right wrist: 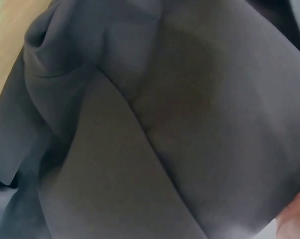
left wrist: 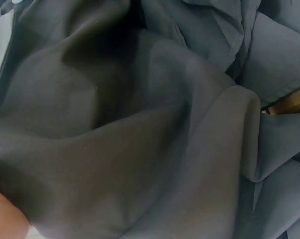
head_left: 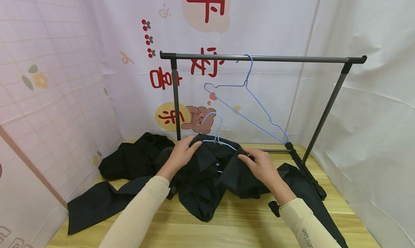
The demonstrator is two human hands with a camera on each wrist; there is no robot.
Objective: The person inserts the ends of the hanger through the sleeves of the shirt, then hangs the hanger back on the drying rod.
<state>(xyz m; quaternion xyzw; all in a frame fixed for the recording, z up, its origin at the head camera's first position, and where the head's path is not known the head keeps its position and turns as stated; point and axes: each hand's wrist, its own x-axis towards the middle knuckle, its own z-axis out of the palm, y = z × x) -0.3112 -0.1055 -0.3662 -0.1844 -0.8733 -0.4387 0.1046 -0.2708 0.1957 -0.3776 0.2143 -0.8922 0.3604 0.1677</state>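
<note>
A black collared shirt (head_left: 202, 194) is held up by its collar area, its lower part bunched on the table and sleeves spread to both sides. Inside its neck sits a blue wire hanger (head_left: 218, 127), hook pointing up and the rest mostly hidden by cloth. My left hand (head_left: 182, 155) pinches the shirt beside the collar's left side, thumb on top. On the other side my right hand (head_left: 262, 167) grips the cloth near the right collar flap. Dark fabric (left wrist: 140, 124) fills the left wrist view, and likewise the shirt cloth (right wrist: 190, 114) in the right wrist view.
Behind the shirt stands a dark metal clothes rack (head_left: 291, 59). A second blue hanger (head_left: 248, 73) hangs from its bar. More black clothing (head_left: 136, 156) lies heaped at the left on the wooden table (head_left: 181, 233). Printed white curtains (head_left: 129, 32) enclose the space.
</note>
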